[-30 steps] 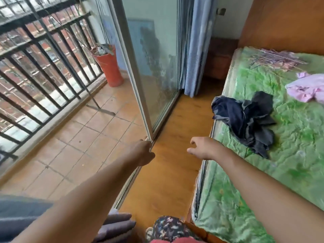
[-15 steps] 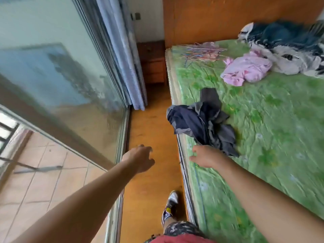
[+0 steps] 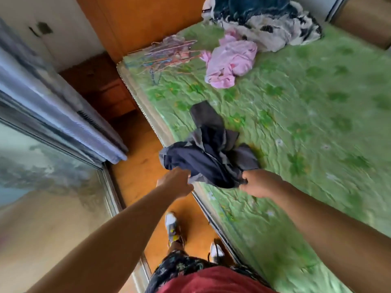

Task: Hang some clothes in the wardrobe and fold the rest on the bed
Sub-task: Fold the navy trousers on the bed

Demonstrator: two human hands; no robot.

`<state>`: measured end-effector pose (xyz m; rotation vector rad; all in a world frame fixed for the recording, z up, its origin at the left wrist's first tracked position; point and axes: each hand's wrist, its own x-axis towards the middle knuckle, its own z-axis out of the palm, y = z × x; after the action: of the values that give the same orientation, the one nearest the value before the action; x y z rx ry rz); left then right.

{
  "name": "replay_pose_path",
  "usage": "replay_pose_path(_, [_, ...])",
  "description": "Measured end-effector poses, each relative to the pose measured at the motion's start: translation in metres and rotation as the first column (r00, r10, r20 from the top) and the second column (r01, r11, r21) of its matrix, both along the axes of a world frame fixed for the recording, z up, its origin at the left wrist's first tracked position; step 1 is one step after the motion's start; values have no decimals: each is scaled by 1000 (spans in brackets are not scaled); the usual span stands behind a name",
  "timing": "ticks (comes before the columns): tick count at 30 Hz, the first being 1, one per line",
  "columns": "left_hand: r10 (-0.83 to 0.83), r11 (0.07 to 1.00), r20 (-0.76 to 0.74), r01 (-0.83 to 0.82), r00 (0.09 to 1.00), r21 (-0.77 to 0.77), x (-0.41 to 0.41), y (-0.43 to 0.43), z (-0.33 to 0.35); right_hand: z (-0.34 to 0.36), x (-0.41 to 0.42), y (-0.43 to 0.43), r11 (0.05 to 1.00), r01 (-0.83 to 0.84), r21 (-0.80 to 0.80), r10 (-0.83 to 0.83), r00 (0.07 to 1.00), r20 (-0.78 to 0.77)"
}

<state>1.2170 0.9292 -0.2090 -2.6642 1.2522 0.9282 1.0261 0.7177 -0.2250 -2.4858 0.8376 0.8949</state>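
Fingers [image 3: 246,179] of the right hand [image 3: 261,185] are curled in and pinch the near corner of the dark garment [image 3: 211,159]; fingers [image 3: 186,176] of the left hand [image 3: 176,182] reach the grey hem on the other side and touch it, but the back of the hand hides the tips, so I cannot tell whether they have closed on the cloth; a second ago that left hand sat on the frame of the glass door [image 3: 42,166] and the right one hung free with its fingers loosely bent; half a second ago both were off the door and heading for the bed [image 3: 317,127]; now both are at the garment, and the view has swung from the balcony to the mattress; the garment itself lies where it lay, crumpled at the bed's near edge with one fold drooping over the side above the floor; further up the green cover sit a pink garment [image 3: 230,62], a bundle of hangers [image 3: 169,53] and a heap of black and white clothes [image 3: 264,20], all untouched; I judge that the door business is over and the sorting has begun with this first piece; whether it is meant for a hanger or for folding cannot be read yet, since it is not yet lifted or spread.
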Motion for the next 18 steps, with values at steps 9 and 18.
replay_pose_path(9, [-329,939,-47,332,943,84,135,-106,-80,-75,95,-29,973,230,26,-230,973,-20])
replay_pose_path(18, [-608,757,-72,605,790,246,219,-182,-173,-183,188,-23,900,403,166,-372,909,-189])
